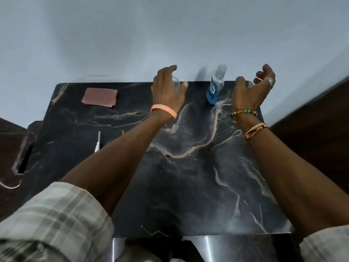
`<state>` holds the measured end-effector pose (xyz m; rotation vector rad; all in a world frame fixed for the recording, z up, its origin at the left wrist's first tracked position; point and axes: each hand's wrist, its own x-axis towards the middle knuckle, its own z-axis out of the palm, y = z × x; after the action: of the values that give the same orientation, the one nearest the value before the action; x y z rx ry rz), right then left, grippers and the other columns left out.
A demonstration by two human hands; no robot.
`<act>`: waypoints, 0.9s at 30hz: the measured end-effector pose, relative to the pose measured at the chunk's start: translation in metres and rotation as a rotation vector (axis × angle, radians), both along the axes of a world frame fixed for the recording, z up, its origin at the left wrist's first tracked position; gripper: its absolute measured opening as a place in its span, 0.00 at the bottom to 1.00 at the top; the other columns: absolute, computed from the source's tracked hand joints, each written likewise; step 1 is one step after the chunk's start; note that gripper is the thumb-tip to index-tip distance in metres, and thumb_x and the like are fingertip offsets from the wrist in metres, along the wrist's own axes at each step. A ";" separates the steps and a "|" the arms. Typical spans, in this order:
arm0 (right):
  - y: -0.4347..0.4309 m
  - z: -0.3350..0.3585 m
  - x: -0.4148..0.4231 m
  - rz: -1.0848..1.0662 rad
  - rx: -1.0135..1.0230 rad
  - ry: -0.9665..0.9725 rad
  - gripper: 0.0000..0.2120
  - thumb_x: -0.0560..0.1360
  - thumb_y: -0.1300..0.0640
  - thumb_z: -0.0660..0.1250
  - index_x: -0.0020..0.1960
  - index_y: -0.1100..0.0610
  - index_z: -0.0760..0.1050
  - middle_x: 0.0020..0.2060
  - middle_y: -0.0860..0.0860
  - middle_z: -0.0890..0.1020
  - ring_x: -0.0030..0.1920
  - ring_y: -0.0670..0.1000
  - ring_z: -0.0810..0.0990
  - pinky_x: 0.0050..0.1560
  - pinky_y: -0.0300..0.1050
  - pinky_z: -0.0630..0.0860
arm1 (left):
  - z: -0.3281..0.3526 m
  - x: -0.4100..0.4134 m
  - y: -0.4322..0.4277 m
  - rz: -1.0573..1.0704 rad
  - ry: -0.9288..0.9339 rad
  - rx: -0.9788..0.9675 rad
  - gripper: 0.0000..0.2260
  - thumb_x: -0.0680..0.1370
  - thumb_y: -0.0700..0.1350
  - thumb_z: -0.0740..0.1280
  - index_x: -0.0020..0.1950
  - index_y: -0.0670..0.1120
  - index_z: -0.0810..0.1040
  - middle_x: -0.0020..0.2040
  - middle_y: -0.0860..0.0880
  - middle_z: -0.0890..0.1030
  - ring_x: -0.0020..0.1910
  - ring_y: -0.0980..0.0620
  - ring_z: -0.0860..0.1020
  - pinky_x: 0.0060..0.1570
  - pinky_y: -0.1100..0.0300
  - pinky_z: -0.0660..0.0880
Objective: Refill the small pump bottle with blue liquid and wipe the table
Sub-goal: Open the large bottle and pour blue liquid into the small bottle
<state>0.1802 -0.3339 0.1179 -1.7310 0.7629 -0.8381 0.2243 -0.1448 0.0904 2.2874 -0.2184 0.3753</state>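
Observation:
A bottle of blue liquid (pixel 214 89) with a clear top stands tilted and blurred at the far edge of the black marble table (pixel 188 176). My left hand (pixel 166 89) curls its fingers and thumb round a small clear bottle (pixel 177 83) at the far edge. My right hand (pixel 249 91) hovers just right of the blue bottle, apart from it, with its fingers loosely curled. A small clear shape shows by its thumb, and whether the hand holds it is unclear. A white pump head with its tube (pixel 98 141) lies on the table at the left.
A folded pink cloth (pixel 100 97) lies at the table's far left corner. A pale wall rises right behind the table. Dark wooden surfaces flank the table on both sides, and a metal edge shows at the near side.

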 end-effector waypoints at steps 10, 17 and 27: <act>-0.032 -0.065 0.024 0.280 -0.127 0.428 0.42 0.65 0.49 0.77 0.72 0.61 0.64 0.68 0.56 0.71 0.67 0.54 0.71 0.66 0.49 0.72 | -0.028 0.021 -0.087 -0.230 0.491 -0.007 0.25 0.75 0.36 0.64 0.72 0.44 0.65 0.70 0.45 0.71 0.67 0.45 0.71 0.67 0.49 0.69; -0.024 -0.095 0.060 0.313 -0.214 0.490 0.41 0.67 0.49 0.77 0.73 0.63 0.63 0.70 0.58 0.70 0.71 0.56 0.68 0.69 0.47 0.66 | -0.052 0.046 -0.107 -0.173 0.685 -0.222 0.25 0.75 0.31 0.59 0.72 0.41 0.66 0.69 0.43 0.72 0.69 0.47 0.70 0.69 0.53 0.66; -0.020 -0.106 0.077 0.311 -0.254 0.428 0.22 0.72 0.50 0.72 0.63 0.58 0.74 0.58 0.54 0.81 0.59 0.55 0.79 0.59 0.52 0.76 | -0.061 0.062 -0.117 -0.176 0.754 -0.504 0.20 0.76 0.27 0.58 0.67 0.37 0.70 0.64 0.39 0.76 0.64 0.45 0.74 0.66 0.49 0.70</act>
<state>0.2571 -0.3543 0.0119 -2.2266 0.6556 -0.3647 0.2859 -0.2616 0.0291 1.7449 0.0603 -0.4792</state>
